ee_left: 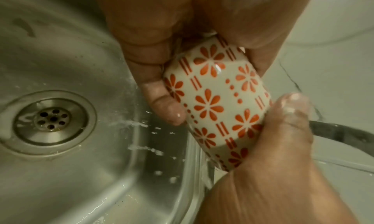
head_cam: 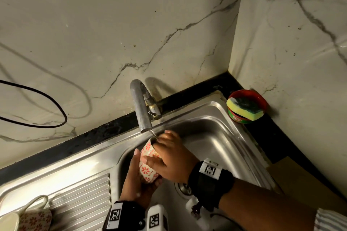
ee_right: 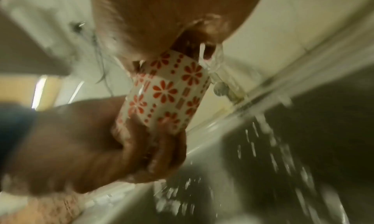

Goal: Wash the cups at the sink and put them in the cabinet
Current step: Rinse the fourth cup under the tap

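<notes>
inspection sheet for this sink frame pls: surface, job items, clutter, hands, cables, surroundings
Surface: steel sink, wet; spray over the drain; ribbed drainboard on its left.
Job's things: flower cup held tilted under the running tap; second flower cup lies on its side on the drainboard.
Clutter: red tub with a yellow-green sponge, on the counter at the sink's far right corner.
Hands: left hand grips the cup's base; right hand holds its rim, fingers inside.
Cables: black cable looped against the wall on the left.
Surroundings: marble-look wall; cabinet not in view.
</notes>
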